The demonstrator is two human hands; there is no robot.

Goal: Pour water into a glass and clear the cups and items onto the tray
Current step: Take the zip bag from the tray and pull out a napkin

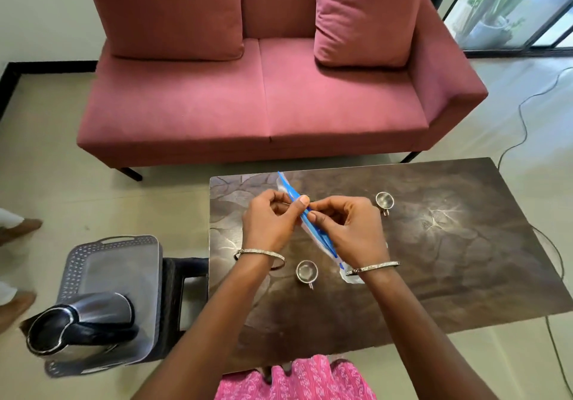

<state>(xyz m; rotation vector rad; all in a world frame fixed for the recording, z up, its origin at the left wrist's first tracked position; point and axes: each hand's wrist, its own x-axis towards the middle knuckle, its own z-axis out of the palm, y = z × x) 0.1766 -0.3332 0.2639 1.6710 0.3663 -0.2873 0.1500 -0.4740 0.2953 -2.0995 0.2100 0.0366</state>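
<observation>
Above the dark table [449, 275] both my hands hold a clear plastic bag with a blue zip strip [291, 193]. My left hand [268, 219] pinches the strip near its upper end, and my right hand [344, 227] grips it just below. One small steel cup [307, 271] stands near my wrists, and a second steel cup [384, 201] stands further right. A grey perforated tray [117, 263] rests on a dark stool left of the table. A steel kettle [83, 322] with a black handle stands on the tray's near end.
A pink two-seat sofa [263, 98] with cushions faces the table's far edge. A cable [524, 120] trails over the tiled floor at right. Another person's feet [18, 229] show at the left edge.
</observation>
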